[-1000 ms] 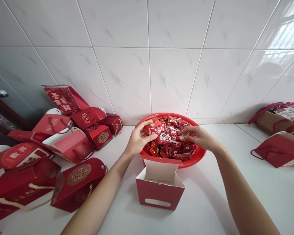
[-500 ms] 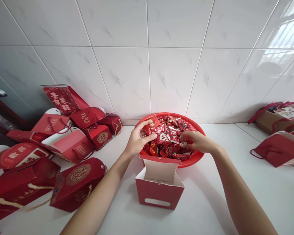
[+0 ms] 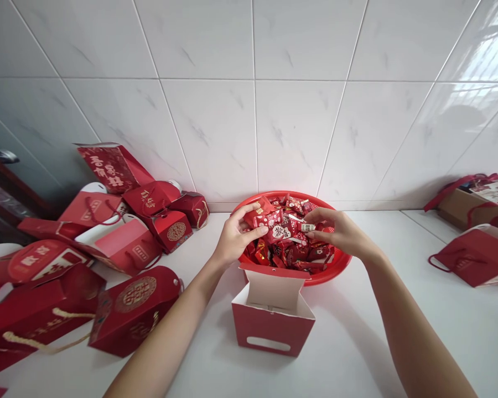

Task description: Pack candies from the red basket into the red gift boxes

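Note:
A red plastic basket (image 3: 341,266) full of red-wrapped candies (image 3: 292,251) stands against the tiled wall. Over its left side, my left hand (image 3: 237,235) is closed on a few wrapped candies (image 3: 265,216), its thumb in front of them. My right hand (image 3: 336,229) pinches a small candy (image 3: 307,227) with a pale label, above the pile on the right. Just in front of the basket, a red gift box (image 3: 273,326) stands with its top open, showing a white inside and an oval cut-out in its front.
Several red gift boxes (image 3: 135,309) with cord or ribbon handles crowd the left of the white counter (image 3: 348,354). At the right are another red box (image 3: 477,254) and a brown carton (image 3: 460,207). The tiled wall (image 3: 216,132) rises directly behind the basket.
My right hand has lifted from the pile and moved slightly left, with the small candy now showing in its fingers. My left hand stays over the basket, still holding candies.

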A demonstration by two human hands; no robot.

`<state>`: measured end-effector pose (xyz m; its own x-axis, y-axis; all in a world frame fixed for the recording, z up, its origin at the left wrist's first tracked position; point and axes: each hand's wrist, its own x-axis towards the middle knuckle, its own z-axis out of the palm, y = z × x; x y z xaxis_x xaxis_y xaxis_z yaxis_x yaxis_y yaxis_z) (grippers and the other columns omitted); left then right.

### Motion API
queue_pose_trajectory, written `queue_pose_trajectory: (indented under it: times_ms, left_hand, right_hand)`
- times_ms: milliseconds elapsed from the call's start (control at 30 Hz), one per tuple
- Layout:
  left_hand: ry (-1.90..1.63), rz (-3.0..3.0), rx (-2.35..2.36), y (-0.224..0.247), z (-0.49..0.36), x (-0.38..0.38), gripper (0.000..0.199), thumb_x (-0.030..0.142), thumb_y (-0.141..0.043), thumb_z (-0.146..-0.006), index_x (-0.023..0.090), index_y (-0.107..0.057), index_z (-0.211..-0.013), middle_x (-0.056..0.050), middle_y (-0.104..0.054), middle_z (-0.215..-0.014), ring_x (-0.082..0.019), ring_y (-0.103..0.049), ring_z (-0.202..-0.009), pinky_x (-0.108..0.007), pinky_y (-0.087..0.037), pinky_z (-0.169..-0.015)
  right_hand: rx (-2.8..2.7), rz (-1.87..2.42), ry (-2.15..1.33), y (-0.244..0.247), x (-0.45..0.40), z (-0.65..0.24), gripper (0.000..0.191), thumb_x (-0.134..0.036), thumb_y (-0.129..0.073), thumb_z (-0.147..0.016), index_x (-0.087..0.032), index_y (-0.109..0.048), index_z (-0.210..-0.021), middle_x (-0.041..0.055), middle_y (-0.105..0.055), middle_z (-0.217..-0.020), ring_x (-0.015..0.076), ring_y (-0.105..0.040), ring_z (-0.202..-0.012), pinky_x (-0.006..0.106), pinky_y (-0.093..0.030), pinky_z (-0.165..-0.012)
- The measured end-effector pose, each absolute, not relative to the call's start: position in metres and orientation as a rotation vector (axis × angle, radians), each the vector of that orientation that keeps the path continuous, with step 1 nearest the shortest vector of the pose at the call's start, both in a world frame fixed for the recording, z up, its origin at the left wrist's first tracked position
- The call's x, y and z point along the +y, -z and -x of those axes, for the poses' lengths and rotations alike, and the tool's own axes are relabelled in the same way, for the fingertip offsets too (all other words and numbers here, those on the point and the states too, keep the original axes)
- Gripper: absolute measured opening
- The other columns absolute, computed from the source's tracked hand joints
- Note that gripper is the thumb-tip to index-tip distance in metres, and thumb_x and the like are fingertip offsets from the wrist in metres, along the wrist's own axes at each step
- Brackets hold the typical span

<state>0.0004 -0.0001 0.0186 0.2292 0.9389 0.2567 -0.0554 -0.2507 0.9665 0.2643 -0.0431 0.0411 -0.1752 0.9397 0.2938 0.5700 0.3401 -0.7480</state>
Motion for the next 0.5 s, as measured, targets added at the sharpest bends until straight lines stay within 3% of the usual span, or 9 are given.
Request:
queue_pose_trajectory:
  times_ms: [233, 500]
  left_hand:
    - [-1.219, -1.498, 0.858, -0.0165, 0.0005, 0.0016, 0.065, 0.033, -0.088, -0.067, 0.02, -0.065, -0.126, -0.01, -0.07, -0.129, -0.026, -0.07, -0.105, -0.039, -0.057, -0.096]
    - [-1.223, -1.475, 0.847, -0.0146, -0.0004, 0.0041, 0.066, 0.032, -0.089, -0.065, 0.019, -0.065, -0.125, -0.01, -0.07, -0.128, -0.026, -0.07, -0.106, -0.038, -0.057, -0.096]
  right_hand:
    - [-1.756, 1.151, -0.474, -0.0354, -0.0407, -0.26, 0.026, -0.037, -0.07, -0.084, -0.023, -0.063, -0.104, 0.0101, -0.073, -0.111, 0.0272, -0.069, -0.102, 0.045, -0.057, -0.091]
    - [-1.709, 1.084, -0.342, -0.0352, -0.0419, -0.2562, 0.022, -0.033, -0.072, -0.084, -0.025, -0.062, -0.102, 0.0063, -0.073, -0.099, 0.0261, -0.07, -0.097, 0.044, -0.056, -0.089]
